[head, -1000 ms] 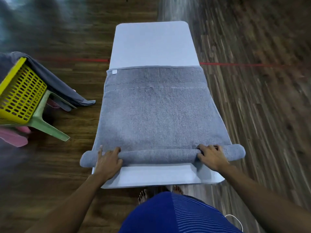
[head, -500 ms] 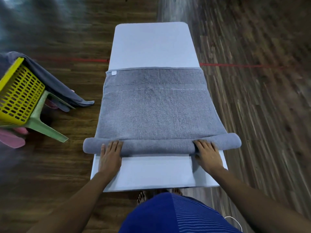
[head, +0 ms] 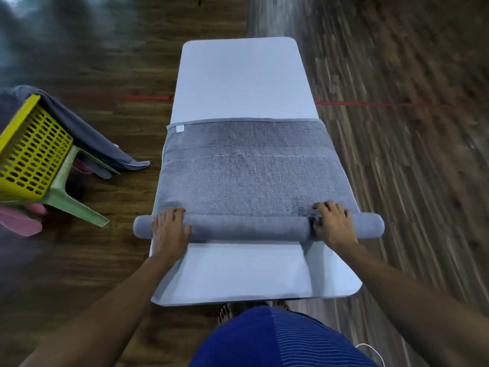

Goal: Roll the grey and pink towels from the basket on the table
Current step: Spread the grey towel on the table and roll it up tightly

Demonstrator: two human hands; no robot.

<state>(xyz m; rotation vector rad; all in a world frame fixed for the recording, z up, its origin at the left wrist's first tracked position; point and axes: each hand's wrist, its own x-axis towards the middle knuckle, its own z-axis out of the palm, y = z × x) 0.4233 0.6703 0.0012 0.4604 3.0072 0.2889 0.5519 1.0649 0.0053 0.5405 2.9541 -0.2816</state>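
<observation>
Well, the grey towel point(head: 246, 176) lies lengthwise along the counter point(head: 238, 80). Its roll point(head: 248, 230) runs crosswise toward the counter's near end, with the long axis going from the left edge to the right edge and both tips poking out past those edges. The flat, unrolled stretch lies beyond the roll, toward the far end, so I'd judge the coming push goes straight away from the person.

The left grip point(head: 169, 230) sits on the roll by the left edge and the right grip point(head: 334, 225) by the right edge, neither nearer than the other. Each has its fingers curled over the top of the roll and is clamped on the cloth, the right more tightly bent.

The pink towel point(head: 18, 223) is well off the counter's left edge, below the yellow basket point(head: 31, 154) on a green stool point(head: 66, 192).
</observation>
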